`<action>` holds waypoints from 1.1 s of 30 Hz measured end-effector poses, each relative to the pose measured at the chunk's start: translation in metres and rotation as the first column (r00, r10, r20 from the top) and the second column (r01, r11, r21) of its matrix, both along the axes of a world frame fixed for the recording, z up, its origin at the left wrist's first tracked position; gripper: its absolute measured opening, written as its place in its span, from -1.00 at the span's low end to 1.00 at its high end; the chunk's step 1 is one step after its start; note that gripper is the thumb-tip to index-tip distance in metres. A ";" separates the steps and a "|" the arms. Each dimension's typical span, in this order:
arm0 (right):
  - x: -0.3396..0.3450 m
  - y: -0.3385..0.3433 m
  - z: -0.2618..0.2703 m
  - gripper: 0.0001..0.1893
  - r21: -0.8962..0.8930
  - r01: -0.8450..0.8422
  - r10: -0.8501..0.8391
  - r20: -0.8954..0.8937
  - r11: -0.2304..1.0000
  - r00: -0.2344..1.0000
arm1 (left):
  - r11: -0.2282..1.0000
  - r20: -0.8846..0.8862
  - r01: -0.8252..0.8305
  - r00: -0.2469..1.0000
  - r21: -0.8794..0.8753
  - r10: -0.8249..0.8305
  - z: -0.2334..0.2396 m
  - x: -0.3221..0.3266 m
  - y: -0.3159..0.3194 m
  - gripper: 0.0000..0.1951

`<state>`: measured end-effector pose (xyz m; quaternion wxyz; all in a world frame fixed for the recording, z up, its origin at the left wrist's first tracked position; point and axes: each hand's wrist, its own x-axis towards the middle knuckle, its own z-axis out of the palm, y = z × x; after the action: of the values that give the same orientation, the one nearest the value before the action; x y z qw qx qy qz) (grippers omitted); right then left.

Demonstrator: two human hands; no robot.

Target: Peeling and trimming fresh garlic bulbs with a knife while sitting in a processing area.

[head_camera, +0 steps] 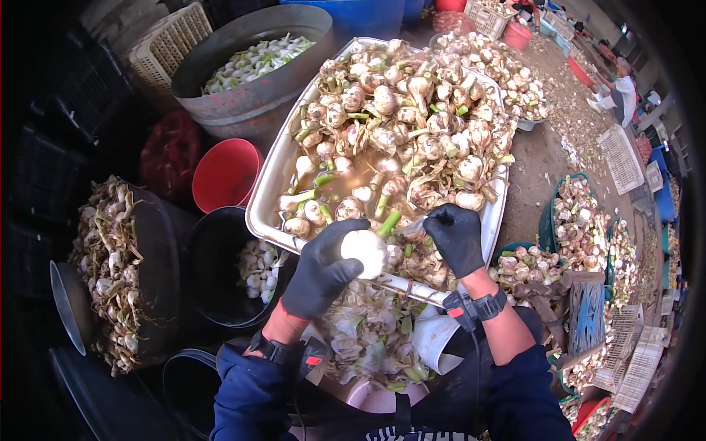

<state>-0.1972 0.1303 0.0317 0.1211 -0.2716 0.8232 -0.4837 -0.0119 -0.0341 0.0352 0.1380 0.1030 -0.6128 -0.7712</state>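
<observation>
A dark-gloved left hand, my left hand (325, 267), holds a smooth white garlic bulb (364, 254) with a short green stem pointing up and to the right. Beside the stem, my right hand (455, 237), gloved too, pinches a thin strip of papery skin (411, 227). Both are over the near edge of a large white tub (276, 160) heaped with unpeeled, dirt-stained garlic bulbs (386, 100), some lying in brownish water. Below the hands lies a pile of loose garlic skins (367, 336).
Left stand a black bucket (204, 275) with white bulbs inside, a red bucket (227, 175) and a big metal tub (248, 105) of trimmed garlic. At right are more garlic heaps (584, 226) and plastic crates (620, 159). A person (623, 91) sits at the far right.
</observation>
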 end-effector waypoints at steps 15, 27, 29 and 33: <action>0.046 -0.010 0.011 -0.74 -0.145 -0.388 0.333 -0.301 0.910 0.893 | 0.996 0.173 0.019 0.984 0.083 -0.033 -0.008 -0.004 0.012 -0.24; 0.052 -0.005 -0.011 -0.90 -0.065 -0.341 0.306 -0.313 0.938 0.899 | 0.831 0.145 0.134 0.987 -0.539 -0.065 -0.004 0.001 0.010 -0.43; 0.050 -0.006 -0.014 -0.92 -0.065 -0.363 0.342 -0.212 0.930 0.915 | 0.839 0.175 0.161 0.981 -0.520 -0.080 -0.004 0.004 0.009 -0.39; 0.044 -0.007 -0.012 -0.87 -0.121 -0.366 0.379 0.109 0.923 0.919 | 0.885 0.275 0.136 0.961 -0.446 -0.010 -0.006 0.008 0.011 -0.38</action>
<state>-0.1531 0.1232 0.0197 0.2507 -0.3968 0.7220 -0.5083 -0.0038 -0.0228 0.0289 0.0458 0.1462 -0.7944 -0.5877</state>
